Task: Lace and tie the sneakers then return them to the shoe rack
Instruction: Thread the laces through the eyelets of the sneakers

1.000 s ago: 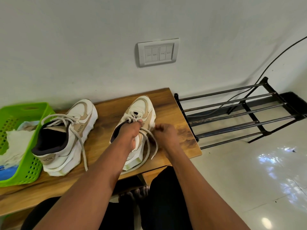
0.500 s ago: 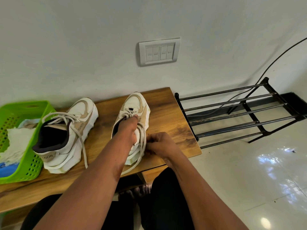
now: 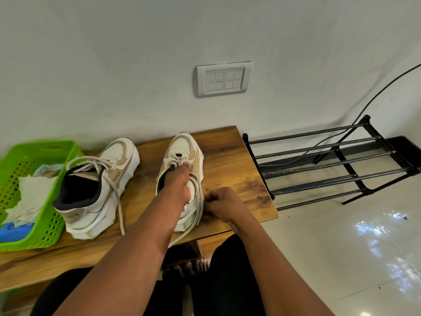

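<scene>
**Item:** cream-and-tan sneaker (image 3: pixel 182 151) with a chunky white sole. It stands upright on the middle of the bench (image 3: pixel 227 160), toe towards the wall.

**Laces** (image 3: pixel 198 195): flat cream cord, threaded through the lower eyelets. The tails trail down the shoe's outer side and over the bench's front edge.

**Left hand** (image 3: pixel 180 182): grip curled over the tongue and collar, pinning the shoe down.

**Right hand** (image 3: pixel 222 201): just beside the sole, fingers curled. The grip appears to pinch a lace tail, though the knuckles hide the contact.

**Second sneaker** (image 3: pixel 107 179): same pair, to the left and apart from the first. Its laces are threaded but loose and untied.

**Shoe rack** (image 3: pixel 319 163): black metal bars, standing at the bench's right end.

**Also present:** green plastic basket (image 3: pixel 45 224) holding cloth at the left end, and a wall switch plate (image 3: pixel 224 79).

**Handling, as judged:**
- The shoe is probably light, with a soft, yielding upper and a stiff sole. It is best held by the collar or heel.
- The laces are limp and likely to slip back through the eyelets when slack. They are best taken near the tips and kept taut.
- Neither shoe is tied yet.
</scene>
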Tool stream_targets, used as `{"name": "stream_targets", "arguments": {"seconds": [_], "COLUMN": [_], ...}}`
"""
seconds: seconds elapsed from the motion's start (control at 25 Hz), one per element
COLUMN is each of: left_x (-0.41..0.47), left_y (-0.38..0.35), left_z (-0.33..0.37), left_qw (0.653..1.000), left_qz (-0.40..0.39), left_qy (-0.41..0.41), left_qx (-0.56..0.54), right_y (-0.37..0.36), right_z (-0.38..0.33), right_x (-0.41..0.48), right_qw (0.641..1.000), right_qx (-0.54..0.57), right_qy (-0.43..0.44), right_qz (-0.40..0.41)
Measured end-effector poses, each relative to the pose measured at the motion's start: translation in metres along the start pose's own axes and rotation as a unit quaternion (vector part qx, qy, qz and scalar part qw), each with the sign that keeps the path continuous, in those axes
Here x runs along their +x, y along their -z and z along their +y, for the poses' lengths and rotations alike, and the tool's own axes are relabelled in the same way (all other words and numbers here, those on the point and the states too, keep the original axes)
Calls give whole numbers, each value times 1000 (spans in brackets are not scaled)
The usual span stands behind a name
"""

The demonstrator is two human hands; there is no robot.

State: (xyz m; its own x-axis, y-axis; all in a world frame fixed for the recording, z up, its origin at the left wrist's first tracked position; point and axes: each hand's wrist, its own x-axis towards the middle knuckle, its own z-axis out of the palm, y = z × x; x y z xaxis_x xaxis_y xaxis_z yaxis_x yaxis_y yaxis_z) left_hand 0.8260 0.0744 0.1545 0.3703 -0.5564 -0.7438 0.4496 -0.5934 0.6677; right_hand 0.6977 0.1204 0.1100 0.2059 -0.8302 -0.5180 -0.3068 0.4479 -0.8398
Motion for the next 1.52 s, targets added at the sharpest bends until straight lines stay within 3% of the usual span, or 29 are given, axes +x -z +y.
{"name": "stream_targets", "arguments": {"seconds": [0.12,0.2,0.28,0.36,0.4,0.44,0.52,0.56,0.72,0.88,1.08,1.24,1.32,1.44,1.52], "left_x": [-15,-32,-48,-62,-64,-65,-65,-67,-78,-59,-30,-27,-29,-34,-35], "left_y": [3,14,28,34,36,38,44,47,66,76,72,68,68,72,74], "left_z": [7,18,26,23,19,14,6,8,18,8,3,2,1,-7,-9], "left_qw": [994,960,867,731,689,678,706,726,742,747,802,811,798,726,702], "left_qz": [-65,-151,-183,-134,-97,-68,-49,-43,-44,-86,-98,-88,-90,-87,-75], "left_qy": [17,-3,-73,-176,-224,-265,-321,-326,-329,-353,-304,-305,-317,-379,-398], "left_qx": [86,234,457,645,683,682,630,604,582,557,505,491,504,567,586], "right_y": [-8,2,18,27,24,17,-7,-22,-63,-49,-49,-48,-45,-36,-32], "right_z": [-14,-21,-21,-18,-17,-17,-19,-19,-21,-43,-29,-9,-13,-25,-32], "right_x": [8,8,0,-15,-25,-36,-56,-62,-47,0,-9,-44,-38,-6,11], "right_qw": [978,947,921,932,946,961,977,971,902,876,876,891,886,876,860], "right_qx": [-41,40,107,129,132,118,31,-24,-121,-190,-254,-255,-257,-270,-316], "right_qy": [89,108,112,127,135,141,162,188,323,316,322,333,333,296,264], "right_qz": [185,300,357,314,263,209,138,145,258,309,253,176,193,270,301]}}
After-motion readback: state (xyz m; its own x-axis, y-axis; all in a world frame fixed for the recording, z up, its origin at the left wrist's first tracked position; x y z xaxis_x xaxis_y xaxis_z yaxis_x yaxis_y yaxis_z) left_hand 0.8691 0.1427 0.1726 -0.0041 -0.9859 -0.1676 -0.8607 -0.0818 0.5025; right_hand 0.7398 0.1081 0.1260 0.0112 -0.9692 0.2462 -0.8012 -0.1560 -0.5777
